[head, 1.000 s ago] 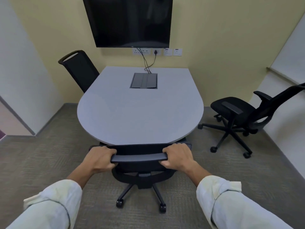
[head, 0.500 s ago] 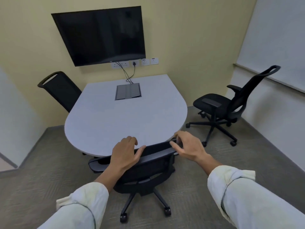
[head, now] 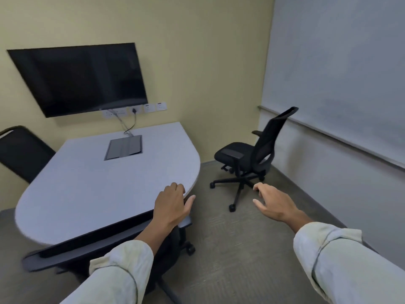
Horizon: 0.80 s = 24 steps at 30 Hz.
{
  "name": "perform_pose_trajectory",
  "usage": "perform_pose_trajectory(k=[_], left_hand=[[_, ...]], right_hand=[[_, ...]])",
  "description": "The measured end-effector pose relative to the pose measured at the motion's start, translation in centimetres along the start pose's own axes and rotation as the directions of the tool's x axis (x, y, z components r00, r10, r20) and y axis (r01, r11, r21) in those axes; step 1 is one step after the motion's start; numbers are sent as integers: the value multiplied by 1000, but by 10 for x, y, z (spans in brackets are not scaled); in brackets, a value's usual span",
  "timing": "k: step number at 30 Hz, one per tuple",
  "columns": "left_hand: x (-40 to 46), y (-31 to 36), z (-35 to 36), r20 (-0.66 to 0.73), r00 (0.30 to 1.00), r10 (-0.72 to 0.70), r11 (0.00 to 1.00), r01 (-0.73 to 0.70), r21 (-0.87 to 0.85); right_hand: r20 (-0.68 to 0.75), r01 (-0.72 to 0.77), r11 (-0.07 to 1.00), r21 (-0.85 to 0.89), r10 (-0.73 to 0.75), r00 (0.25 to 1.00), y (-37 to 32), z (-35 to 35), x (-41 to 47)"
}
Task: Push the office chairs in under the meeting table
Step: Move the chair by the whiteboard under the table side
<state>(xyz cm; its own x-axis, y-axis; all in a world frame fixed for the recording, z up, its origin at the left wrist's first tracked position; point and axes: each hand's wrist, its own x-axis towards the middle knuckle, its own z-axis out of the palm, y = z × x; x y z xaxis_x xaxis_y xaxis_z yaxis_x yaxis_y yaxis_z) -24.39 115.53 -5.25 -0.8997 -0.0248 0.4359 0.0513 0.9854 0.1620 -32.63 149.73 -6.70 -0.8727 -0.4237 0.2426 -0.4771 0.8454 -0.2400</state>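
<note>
The grey meeting table with a rounded near end fills the left middle. A black office chair is tucked against its near edge, with only the top of its back and part of its base showing. My left hand hovers over that chair's right end by the table edge, fingers apart, holding nothing. My right hand hangs open in the air over the floor. A second black chair stands apart from the table at the right, near the wall. A third black chair sits at the table's far left side.
A dark screen hangs on the yellow wall above wall sockets, with a cable running down to a cable box set in the tabletop. A whiteboard covers the right wall. Grey carpet lies between table and right-hand chair.
Both hands have let go of the near chair's back and lifted off. My view has swung right, bringing the right-hand chair closer to the middle.
</note>
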Motion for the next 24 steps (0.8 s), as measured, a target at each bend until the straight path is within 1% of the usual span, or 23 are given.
perform_pose_trajectory(k=[4,9,14,17,22,24], left_hand=[[35,69,23,10,999,43,999,-42,-32],[83,128,49,27,995,100,993,-98,-61],[154,160,94,9,989,148,985,-147,-94],[203,176,127,4,977,212,974,-211,-75],[289,206,176,-1,972,235,962,-233,-144],[326,216,191,-4,969,248,959,-246,-139]], right_hand=[[-32,-73,997,-24,72,997,63,-26,-10],[-40,-131,991,-31,130,991,117,-35,4],[-26,-116,993,-34,115,993,167,-30,42],[-61,-117,992,-36,115,991,203,-33,71],[-85,-175,982,-67,169,982,269,-50,135],[-104,-198,977,-74,190,976,294,-55,163]])
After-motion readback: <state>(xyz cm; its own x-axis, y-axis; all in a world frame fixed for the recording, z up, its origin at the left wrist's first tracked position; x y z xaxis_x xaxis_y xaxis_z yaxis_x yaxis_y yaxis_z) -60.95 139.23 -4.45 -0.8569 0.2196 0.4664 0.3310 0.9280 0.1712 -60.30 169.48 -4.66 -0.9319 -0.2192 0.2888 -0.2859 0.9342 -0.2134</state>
